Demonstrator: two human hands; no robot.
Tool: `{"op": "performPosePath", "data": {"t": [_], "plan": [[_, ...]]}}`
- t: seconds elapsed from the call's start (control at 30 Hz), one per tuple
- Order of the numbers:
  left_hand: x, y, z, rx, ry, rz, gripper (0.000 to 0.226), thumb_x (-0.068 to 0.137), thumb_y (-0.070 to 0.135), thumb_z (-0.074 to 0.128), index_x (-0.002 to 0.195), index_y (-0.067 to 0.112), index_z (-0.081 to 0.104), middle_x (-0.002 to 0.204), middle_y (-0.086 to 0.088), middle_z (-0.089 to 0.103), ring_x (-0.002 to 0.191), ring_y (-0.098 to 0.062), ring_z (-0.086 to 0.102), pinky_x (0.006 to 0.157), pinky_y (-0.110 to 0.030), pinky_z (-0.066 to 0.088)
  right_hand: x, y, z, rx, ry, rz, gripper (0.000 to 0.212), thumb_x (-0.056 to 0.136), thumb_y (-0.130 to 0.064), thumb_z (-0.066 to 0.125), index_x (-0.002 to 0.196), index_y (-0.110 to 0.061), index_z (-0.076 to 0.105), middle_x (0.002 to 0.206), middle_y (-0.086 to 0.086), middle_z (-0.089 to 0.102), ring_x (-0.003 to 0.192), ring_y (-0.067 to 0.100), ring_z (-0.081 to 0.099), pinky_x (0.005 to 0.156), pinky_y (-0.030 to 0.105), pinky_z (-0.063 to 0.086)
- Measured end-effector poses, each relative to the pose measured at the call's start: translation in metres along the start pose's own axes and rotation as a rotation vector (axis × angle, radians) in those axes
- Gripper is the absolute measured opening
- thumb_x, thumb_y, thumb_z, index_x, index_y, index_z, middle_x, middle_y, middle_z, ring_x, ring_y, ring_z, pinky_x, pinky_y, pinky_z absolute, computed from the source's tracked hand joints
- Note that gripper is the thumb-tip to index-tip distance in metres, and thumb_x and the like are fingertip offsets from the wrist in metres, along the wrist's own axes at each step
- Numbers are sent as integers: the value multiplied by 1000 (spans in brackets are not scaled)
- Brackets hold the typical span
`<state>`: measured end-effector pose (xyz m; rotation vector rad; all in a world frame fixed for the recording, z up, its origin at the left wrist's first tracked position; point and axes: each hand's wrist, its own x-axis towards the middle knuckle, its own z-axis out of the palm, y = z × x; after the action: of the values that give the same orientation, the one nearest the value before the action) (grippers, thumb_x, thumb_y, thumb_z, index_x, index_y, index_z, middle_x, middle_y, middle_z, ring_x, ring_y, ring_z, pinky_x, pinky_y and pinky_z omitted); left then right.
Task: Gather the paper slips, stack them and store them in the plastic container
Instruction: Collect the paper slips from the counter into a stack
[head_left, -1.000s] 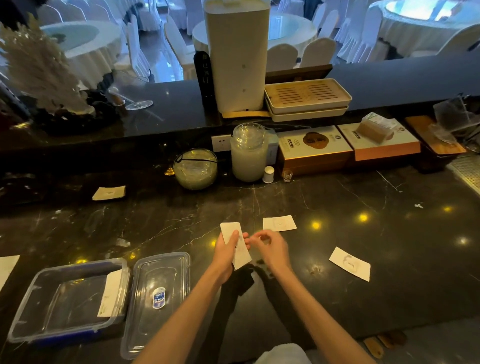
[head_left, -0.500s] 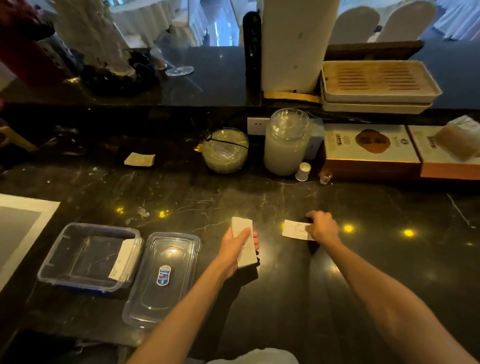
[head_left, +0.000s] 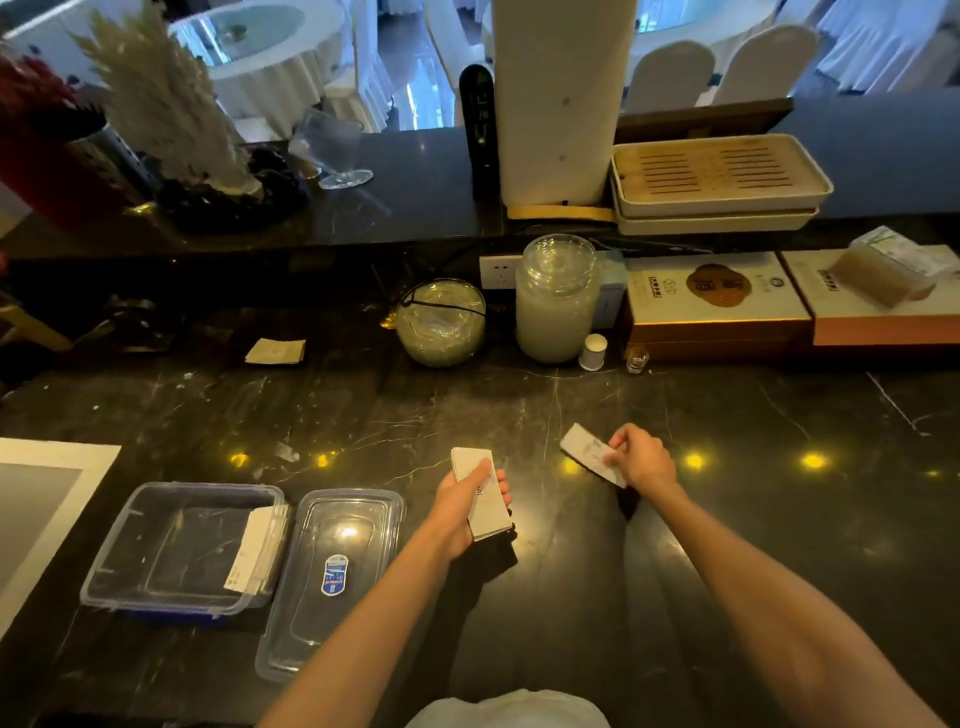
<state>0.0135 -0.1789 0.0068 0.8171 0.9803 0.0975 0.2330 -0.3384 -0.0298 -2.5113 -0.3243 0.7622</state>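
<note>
My left hand (head_left: 457, 512) grips a small stack of white paper slips (head_left: 480, 493) above the dark marble counter. To its right, my right hand (head_left: 641, 457) pinches a single slip (head_left: 587, 457) lifted off the counter and tilted. Another slip (head_left: 275, 351) lies flat at the far left of the counter. The clear plastic container (head_left: 135, 577) stands at the near left, open, with slips (head_left: 252, 553) leaning against its right wall. Its clear lid (head_left: 332, 613) lies beside it on the right.
A glass bowl (head_left: 441, 322), a tall glass jar (head_left: 556, 299), a small white cup (head_left: 592, 352) and flat boxes (head_left: 717, 301) line the back of the counter. A white sheet (head_left: 47, 499) lies at the left edge. A raised ledge carries trays (head_left: 722, 176) and a wine glass (head_left: 337, 150).
My right hand reached to the slip lying right of centre, took hold of it and lifted it off the counter. My left hand kept the stack. The camera shifted left and closer.
</note>
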Motion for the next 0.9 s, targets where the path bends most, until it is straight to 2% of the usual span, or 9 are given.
{"op": "performPosePath", "data": {"t": [0.2, 0.27, 0.37, 0.5, 0.6, 0.67, 0.73, 0.8, 0.9], "plan": [[1, 31, 19, 42, -50, 36, 41, 96, 35, 60, 127, 9, 54, 106, -15, 69, 91, -26, 68, 86, -42, 58, -47, -56, -26, 696, 251, 46, 40, 77, -20, 80, 114, -19, 64, 117, 5, 66, 104, 21, 63, 89, 38, 53], [-1, 39, 23, 44, -92, 50, 45, 97, 40, 55, 131, 10, 52, 109, -14, 69, 95, -27, 69, 83, -41, 58, -75, -77, -19, 842, 191, 34, 42, 79, -21, 78, 117, -24, 61, 120, 2, 62, 106, 20, 62, 85, 38, 58], [-3, 46, 23, 18, -217, 38, 57, 98, 53, 44, 137, 13, 51, 123, -17, 67, 110, -36, 66, 97, -56, 52, -123, -99, 7, 977, 22, 44, 38, 81, -21, 76, 113, -30, 59, 113, 1, 64, 93, 20, 70, 58, 27, 59], [-6, 43, 11, -45, -292, 5, 71, 92, 70, 30, 136, 19, 52, 133, -18, 61, 120, -40, 61, 102, -60, 47, -161, -115, 47, 915, -12, 101, 36, 83, -22, 74, 115, -29, 59, 109, -2, 65, 92, 13, 67, 60, 24, 53], [-8, 39, -6, -5, -265, -7, 77, 86, 77, 30, 116, 15, 65, 111, -14, 73, 101, -32, 70, 80, -47, 61, -174, -121, 69, 868, 35, 109, 33, 82, -17, 75, 106, -30, 58, 104, -3, 64, 90, 11, 67, 65, 25, 57], [-10, 32, -15, 46, -228, 9, 66, 87, 70, 42, 111, 15, 67, 95, -11, 77, 84, -26, 75, 68, -40, 62, -180, -123, 80, 810, 71, 107, 32, 81, -17, 76, 103, -30, 56, 104, 0, 66, 89, 13, 68, 72, 31, 61], [-9, 22, -24, 88, -196, 55, 45, 93, 49, 56, 123, 16, 60, 97, -9, 77, 80, -22, 77, 62, -37, 61, -185, -122, 89, 734, 113, 119, 33, 80, -20, 78, 104, -28, 56, 102, 1, 68, 88, 14, 68, 79, 36, 60], [-10, 10, -31, 118, -204, 84, 39, 95, 34, 61, 130, 16, 56, 100, -8, 75, 81, -21, 76, 62, -35, 60, -189, -117, 98, 604, 164, 98, 38, 80, -25, 78, 111, -26, 55, 97, -2, 69, 83, 9, 67, 77, 34, 60], [-10, -7, -42, 203, -232, 111, 39, 96, 34, 60, 130, 15, 56, 101, -7, 76, 91, -26, 74, 70, -38, 61, -197, -109, 109, 330, 212, 6, 51, 81, -33, 76, 124, -24, 50, 96, -1, 73, 79, 9, 69, 68, 28, 59]]}}
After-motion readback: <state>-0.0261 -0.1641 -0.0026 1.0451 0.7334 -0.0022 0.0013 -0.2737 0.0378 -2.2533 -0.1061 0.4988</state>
